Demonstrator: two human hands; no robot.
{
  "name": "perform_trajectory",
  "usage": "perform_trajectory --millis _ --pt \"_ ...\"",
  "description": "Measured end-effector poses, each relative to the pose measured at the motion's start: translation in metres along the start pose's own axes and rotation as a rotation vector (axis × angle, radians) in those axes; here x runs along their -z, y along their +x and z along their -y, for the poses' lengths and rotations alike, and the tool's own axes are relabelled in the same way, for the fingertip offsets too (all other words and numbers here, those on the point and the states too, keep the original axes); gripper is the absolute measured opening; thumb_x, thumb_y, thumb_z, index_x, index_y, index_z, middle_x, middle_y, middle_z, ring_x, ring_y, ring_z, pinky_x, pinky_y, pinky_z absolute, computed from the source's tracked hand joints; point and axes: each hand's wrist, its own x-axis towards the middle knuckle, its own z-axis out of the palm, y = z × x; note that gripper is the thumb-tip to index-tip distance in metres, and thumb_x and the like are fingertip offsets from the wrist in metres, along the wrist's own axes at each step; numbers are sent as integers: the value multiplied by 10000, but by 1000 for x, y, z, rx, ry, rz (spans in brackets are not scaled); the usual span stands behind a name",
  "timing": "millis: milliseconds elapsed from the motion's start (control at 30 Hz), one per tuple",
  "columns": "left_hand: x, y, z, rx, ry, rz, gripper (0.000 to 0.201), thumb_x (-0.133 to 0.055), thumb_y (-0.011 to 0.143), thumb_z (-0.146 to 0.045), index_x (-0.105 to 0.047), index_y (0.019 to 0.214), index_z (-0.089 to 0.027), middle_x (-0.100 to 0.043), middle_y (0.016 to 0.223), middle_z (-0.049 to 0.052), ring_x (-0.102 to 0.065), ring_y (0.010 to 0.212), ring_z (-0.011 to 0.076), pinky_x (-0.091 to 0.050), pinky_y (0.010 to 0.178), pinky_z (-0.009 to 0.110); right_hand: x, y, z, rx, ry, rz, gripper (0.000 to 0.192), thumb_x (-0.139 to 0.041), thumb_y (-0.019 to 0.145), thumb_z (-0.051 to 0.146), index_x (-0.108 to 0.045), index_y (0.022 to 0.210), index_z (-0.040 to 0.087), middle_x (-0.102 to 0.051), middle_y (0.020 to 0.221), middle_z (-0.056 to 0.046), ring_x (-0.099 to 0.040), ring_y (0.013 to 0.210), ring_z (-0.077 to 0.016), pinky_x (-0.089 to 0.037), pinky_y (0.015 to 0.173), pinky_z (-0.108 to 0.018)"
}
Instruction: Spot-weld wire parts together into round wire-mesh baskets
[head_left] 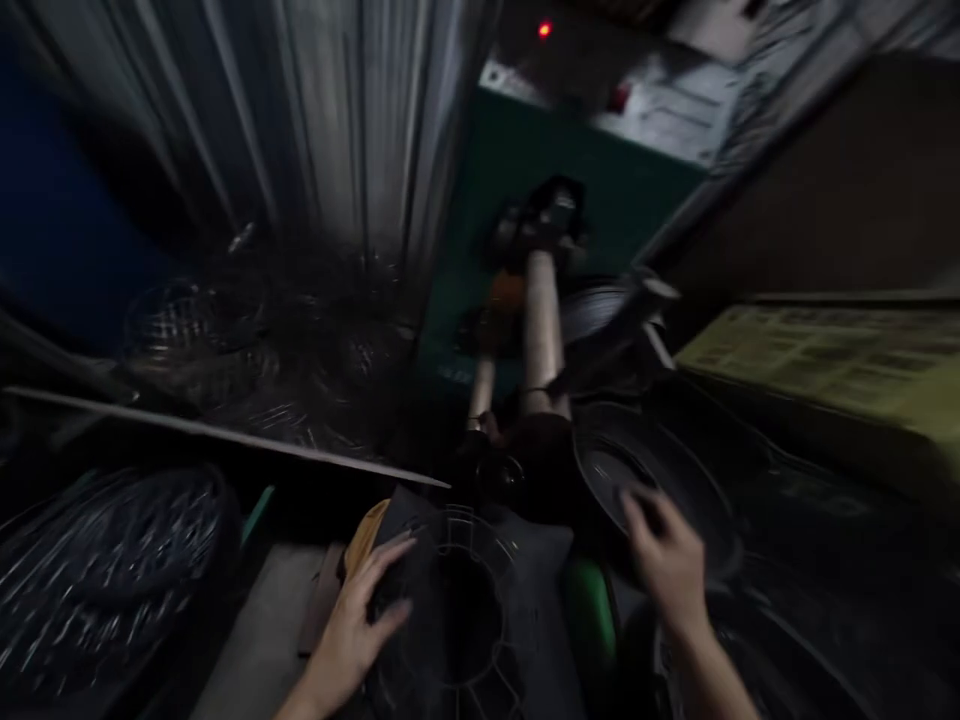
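In the dim, blurred head view, my left hand (356, 625) is at the lower left with thumb and fingers apart. It lies at the left side of a dark round part (517, 625) with a central opening and thin radial ribs; whether it touches the part is unclear. My right hand (667, 560) is over a black round basin (701, 490) on the right, thumb and fingertips drawn together. Anything between those fingertips is too small or blurred to make out. Between the round part and my right hand shows a bright green rounded object (591, 610).
Ahead stands a green machine panel (637, 190) with a red light (545, 29) and pale pipes (543, 320). Shiny wire-like pieces (255, 350) are heaped left, behind a metal edge (225, 435). A dark container (112, 580) is lower left, a yellow box (817, 370) right.
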Motion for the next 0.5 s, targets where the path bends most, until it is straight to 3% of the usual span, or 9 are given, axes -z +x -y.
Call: perform_trajectory --millis 100,167,233,333,433,500 --pt "-20 -11 3 -29 143 -40 505 -636 746 -459 -561 1244 -418 -419 1448 -20 -383 1348 291 -329 1123 498 31 98 30 286 -26 -287 378 -523 848 483 -675 932 147 -677 933 -106 -624 881 -192 -444 831 -288" --pt "-26 -11 6 -55 213 -99 449 -605 768 -449 -584 1215 -412 -433 1436 -25 -392 1344 280 -343 1122 483 39 158 52 437 -172 -271 439 -482 857 475 -685 946 96 -675 945 -115 -615 866 -141 -418 772 -234" --pt "-27 -8 11 -65 246 -152 384 -532 812 -424 -601 1189 -403 -469 1405 -21 -422 1324 264 -369 1110 465 36 203 69 500 -430 -93 603 -307 866 475 -660 943 -7 -661 982 -141 -610 877 -102 -380 699 -218" --pt "-25 -4 17 -65 256 -171 339 -464 855 -390 -618 1158 -386 -499 1372 -12 -455 1299 248 -395 1092 455 24 236 84 566 -613 137 747 -96 773 439 -601 767 -111 -652 905 -143 -600 873 -56 -305 569 -225" --pt "-24 -2 15 -132 275 -153 305 -456 879 -352 -629 1129 -369 -509 1355 -1 -456 1295 228 -376 1104 451 23 239 90 537 -594 171 702 -10 714 355 -525 578 -102 -646 816 -123 -587 846 -7 -268 515 -229" --pt "-23 -1 10 -205 294 -131 297 -454 892 -324 -627 1133 -336 -516 1343 17 -455 1291 218 -356 1113 451 29 231 89 452 -564 128 650 -33 740 330 -495 528 -75 -652 822 -126 -588 837 4 -270 520 -209"
